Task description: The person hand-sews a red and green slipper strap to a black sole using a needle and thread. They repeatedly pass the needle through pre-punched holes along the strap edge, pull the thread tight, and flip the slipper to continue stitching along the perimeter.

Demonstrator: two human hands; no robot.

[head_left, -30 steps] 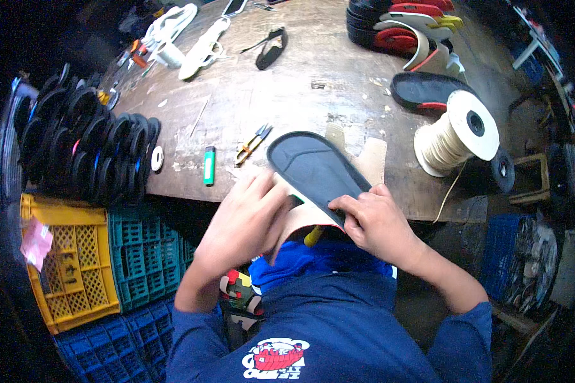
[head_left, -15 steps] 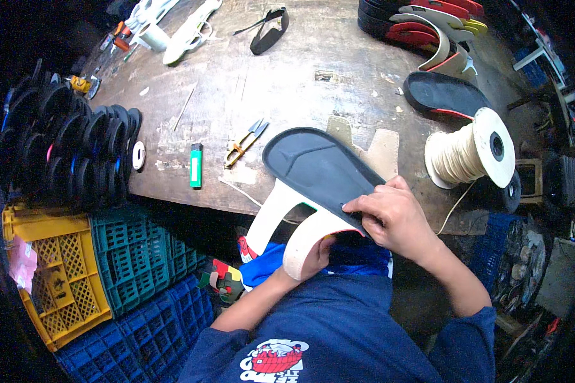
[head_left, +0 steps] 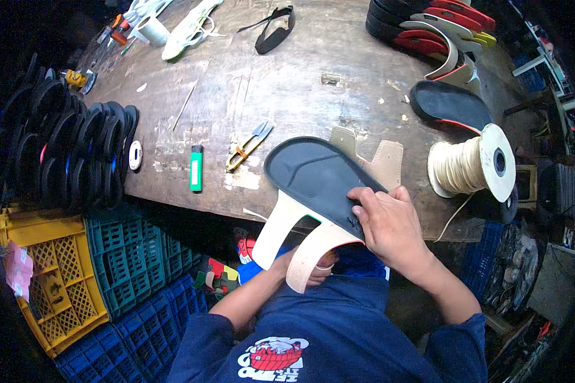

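A sandal (head_left: 310, 167) with a black moulded footbed and pale, pierced straps lies tilted across the table's front edge, its rounded end pointing away to the left. On the right side of the footbed is my right hand (head_left: 393, 230), its fingers curled over the edge and gripping it. Small dark marks show in the footbed beside the thumb. Below the sandal, my left hand (head_left: 319, 267) is closed, partly hidden behind the front pale strap (head_left: 310, 255). A cream loop shows by its fingers; what it holds is hidden.
Thread snips (head_left: 248, 148) and a green lighter (head_left: 196, 169) lie left of the sandal. A spool of cream cord (head_left: 469, 163) stands at right, near another black sole (head_left: 450, 105). Black soles (head_left: 76, 150) are stacked at left above plastic crates (head_left: 51, 281).
My right hand has shifted up along the footbed from the dark marks, uncovering them. My left hand has moved slightly lower, and the straps sit a little lower too.
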